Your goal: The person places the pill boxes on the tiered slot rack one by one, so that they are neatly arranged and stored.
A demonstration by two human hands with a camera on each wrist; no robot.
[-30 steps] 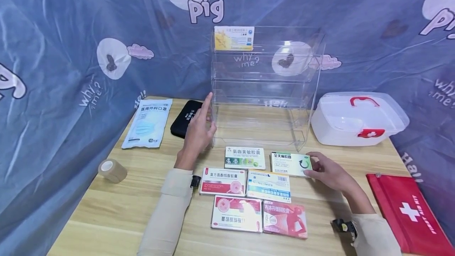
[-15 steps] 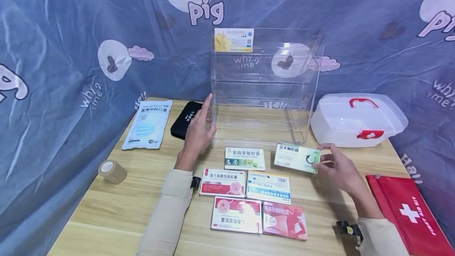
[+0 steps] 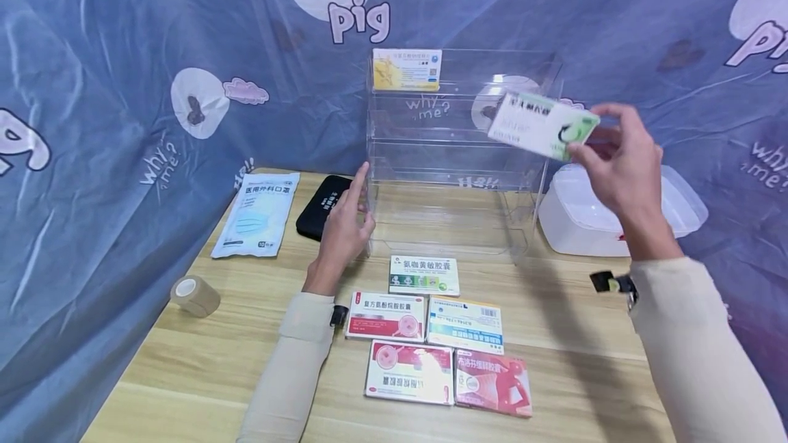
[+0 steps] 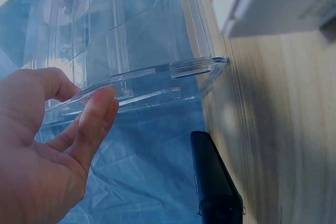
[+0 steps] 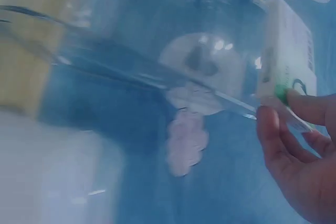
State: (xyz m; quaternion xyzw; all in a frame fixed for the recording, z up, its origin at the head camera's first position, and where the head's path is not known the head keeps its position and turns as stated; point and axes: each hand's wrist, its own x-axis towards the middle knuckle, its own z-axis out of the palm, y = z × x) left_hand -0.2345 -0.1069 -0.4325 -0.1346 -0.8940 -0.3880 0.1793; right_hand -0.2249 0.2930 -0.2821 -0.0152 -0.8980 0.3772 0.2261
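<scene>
My right hand [image 3: 631, 163] pinches the right end of a white and green medicine box [image 3: 542, 125], holding it tilted in the air before the upper right of a clear display rack [image 3: 455, 224]. In the right wrist view, thumb and fingers [image 5: 269, 129] grip the box's end. At the rack's left side, my left hand [image 3: 343, 227] holds the edge of the side panel; the left wrist view shows its fingers [image 4: 97, 114] at that edge. A yellow and white medicine box [image 3: 406, 70] stands in the top tier at left. Several medicine boxes [image 3: 409, 371] lie flat in front of the rack.
Left of the rack lie a black case [image 3: 320, 207], a mask packet [image 3: 255, 214] and a tan bandage roll [image 3: 195, 296]. A white lidded first-aid box [image 3: 579, 224] stands at right, partly behind my right arm. A patterned blue cloth [image 3: 123, 53] hangs behind.
My right hand has lifted the white and green medicine box off the table, up and to the right, and tilted it. My left hand has stayed at the rack's side.
</scene>
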